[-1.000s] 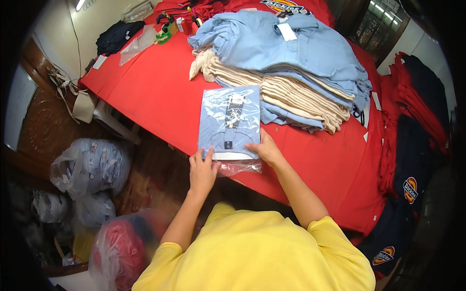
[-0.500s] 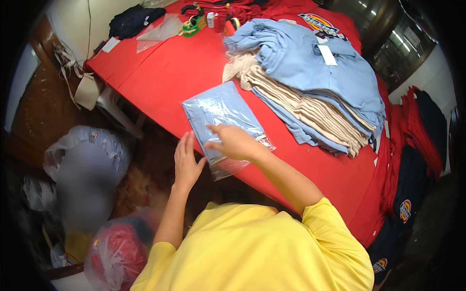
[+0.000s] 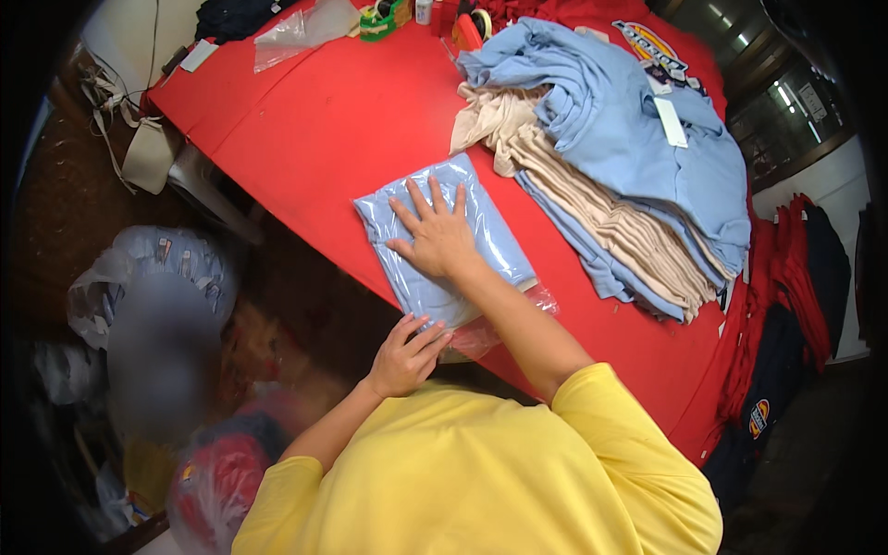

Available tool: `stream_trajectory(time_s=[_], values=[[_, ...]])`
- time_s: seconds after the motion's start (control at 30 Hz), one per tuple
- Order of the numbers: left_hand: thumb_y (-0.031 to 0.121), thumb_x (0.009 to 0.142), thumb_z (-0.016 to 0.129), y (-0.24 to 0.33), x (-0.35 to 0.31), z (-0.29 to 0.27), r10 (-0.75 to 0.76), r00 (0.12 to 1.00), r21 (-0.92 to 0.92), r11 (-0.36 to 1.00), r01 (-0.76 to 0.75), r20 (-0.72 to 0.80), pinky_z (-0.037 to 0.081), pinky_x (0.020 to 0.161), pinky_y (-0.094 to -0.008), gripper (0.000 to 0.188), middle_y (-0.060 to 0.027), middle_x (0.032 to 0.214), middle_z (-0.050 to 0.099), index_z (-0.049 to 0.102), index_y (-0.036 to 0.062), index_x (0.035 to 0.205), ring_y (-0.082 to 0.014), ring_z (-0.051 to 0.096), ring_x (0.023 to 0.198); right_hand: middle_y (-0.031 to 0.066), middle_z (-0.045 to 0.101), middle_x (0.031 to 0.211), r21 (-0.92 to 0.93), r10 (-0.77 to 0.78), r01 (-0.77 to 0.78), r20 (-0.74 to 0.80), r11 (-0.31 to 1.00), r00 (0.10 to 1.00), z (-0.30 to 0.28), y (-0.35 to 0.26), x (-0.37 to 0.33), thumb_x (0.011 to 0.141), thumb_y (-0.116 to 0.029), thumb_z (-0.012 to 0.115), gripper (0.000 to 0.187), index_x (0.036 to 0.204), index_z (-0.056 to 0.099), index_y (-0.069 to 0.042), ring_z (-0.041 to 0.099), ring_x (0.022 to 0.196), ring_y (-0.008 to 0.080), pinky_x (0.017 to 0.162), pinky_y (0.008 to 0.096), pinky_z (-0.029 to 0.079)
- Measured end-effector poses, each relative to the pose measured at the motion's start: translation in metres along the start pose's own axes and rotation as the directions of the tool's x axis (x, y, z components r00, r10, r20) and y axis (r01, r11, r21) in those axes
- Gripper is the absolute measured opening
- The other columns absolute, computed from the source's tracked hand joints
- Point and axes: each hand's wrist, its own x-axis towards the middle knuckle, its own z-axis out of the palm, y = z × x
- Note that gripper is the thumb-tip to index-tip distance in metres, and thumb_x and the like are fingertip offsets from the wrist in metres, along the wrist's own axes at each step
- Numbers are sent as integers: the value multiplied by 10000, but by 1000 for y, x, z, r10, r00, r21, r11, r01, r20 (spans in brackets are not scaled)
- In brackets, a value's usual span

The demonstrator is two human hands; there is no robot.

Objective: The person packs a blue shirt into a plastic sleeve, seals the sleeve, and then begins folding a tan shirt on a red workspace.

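Right hand (image 3: 435, 231) palm down, fingers fanned out, pressed flat on the upper part of a clear-bagged light blue garment (image 3: 499, 236); gripping nothing. Left hand (image 3: 407, 356) at the near edge of the same package, fingers bent, tips on the film; can't tell if it pinches the plastic or just rests there.

Package lies flat on the red table covering (image 3: 305, 176), close to the table's near edge, set at a slant. Blue cloth folded inside, film shiny and wrinkled. Clear flap (image 3: 546, 296) sticks out past the cloth at the near right corner, passing under the right forearm.

Right of package, apart from it: tall stack of folded garments (image 3: 610, 227), cream and light blue layers, loose blue garment (image 3: 592, 116) heaped on top with white tag (image 3: 671, 122).

Far side of table: red tape dispenser (image 3: 467, 32) near stack, green dispenser (image 3: 384, 20), small white bottle (image 3: 423, 11) between them. Farther left, loose clear plastic bag (image 3: 305, 35), dark garment (image 3: 236, 17), white card (image 3: 197, 55).

Floor at left: clear sack (image 3: 190, 254) of blue packages; nearer, another clear sack (image 3: 222, 481) with red contents. Red and navy garments (image 3: 795, 287) at far right. Person wears yellow shirt (image 3: 481, 472).
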Motion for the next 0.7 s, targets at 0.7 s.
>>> stream_trajectory(time_s=[0.7], values=[[104,726,609,-17,69,-57,5,982,-160,987,26,187,434,916,-428,546,-110,1147,632,599,109,1272,-307,560,1053,163,536,1291,558,92,-90,23,825,995,-47,31,-122,845,-171,663,385,1210,602,-64,431,1287,363,1078,536,324]])
